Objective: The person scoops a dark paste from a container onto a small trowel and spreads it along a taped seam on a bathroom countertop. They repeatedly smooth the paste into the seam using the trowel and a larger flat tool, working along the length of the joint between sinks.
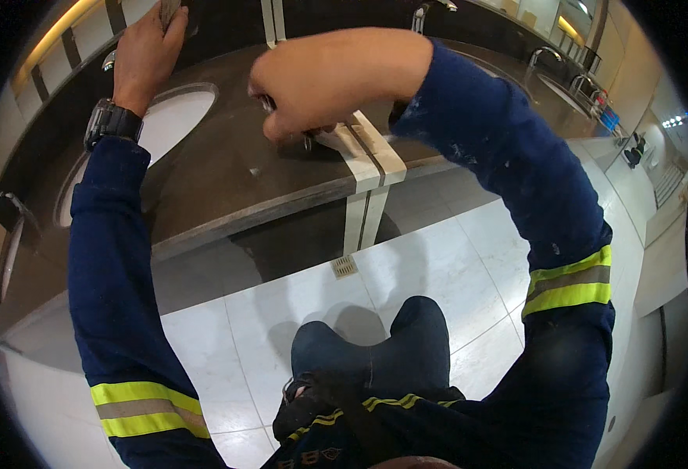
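My left hand (150, 61) is raised over the far left of the dark counter (226, 168). Its fingers are closed round a small greyish flat piece (169, 11), cut off by the picture's upper edge, so its kind cannot be told. My right hand (305, 86) is bent inward above the counter, beside the pale stone strip (379, 160) that crosses it. The fingers curl round something with a shiny metal part (267, 102); most of it is hidden by the hand.
An oval white washbasin (176, 125) lies below my left wrist, with a chrome tap (109, 61) behind it. More taps (545, 55) and basins line the counter to the right. Below are white floor tiles (469, 273) and a floor drain (344, 267).
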`<state>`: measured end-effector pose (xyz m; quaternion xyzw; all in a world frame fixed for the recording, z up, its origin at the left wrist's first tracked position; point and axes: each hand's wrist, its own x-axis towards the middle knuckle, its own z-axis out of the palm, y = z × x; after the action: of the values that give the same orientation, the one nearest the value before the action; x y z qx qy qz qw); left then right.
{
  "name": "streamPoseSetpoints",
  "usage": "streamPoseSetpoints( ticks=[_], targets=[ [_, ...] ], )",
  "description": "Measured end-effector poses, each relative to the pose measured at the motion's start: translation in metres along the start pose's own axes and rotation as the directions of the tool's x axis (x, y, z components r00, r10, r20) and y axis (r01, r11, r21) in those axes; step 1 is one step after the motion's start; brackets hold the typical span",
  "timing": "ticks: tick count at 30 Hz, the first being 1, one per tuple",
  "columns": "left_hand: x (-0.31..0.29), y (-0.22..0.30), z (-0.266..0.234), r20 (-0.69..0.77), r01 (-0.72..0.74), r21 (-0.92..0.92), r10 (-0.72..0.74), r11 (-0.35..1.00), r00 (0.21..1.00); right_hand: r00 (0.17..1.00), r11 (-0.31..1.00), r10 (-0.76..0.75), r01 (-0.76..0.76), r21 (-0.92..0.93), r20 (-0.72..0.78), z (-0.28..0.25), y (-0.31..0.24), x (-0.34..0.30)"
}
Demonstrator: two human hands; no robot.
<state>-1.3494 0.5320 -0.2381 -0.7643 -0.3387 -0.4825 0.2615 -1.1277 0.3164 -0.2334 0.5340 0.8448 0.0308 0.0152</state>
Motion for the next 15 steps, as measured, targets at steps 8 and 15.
streamPoseSetpoints(
  ticks=[8, 15],
  targets=[
    [0.003, 0.028, 0.008, 0.01, 0.135, -0.114, -0.134, 0.984, 0.991, 0.945, 0.983, -0.043, -0.018, -0.183, -0.324, -0.093, 0.079, -0.013],
    [-0.001, 0.042, -0.029, 0.047, 0.07, -0.028, -0.069, 0.997, 0.997, 0.798, 0.935, -0.258, 0.064, -0.349, -0.545, -0.04, 0.213, 0.167]
  ],
)
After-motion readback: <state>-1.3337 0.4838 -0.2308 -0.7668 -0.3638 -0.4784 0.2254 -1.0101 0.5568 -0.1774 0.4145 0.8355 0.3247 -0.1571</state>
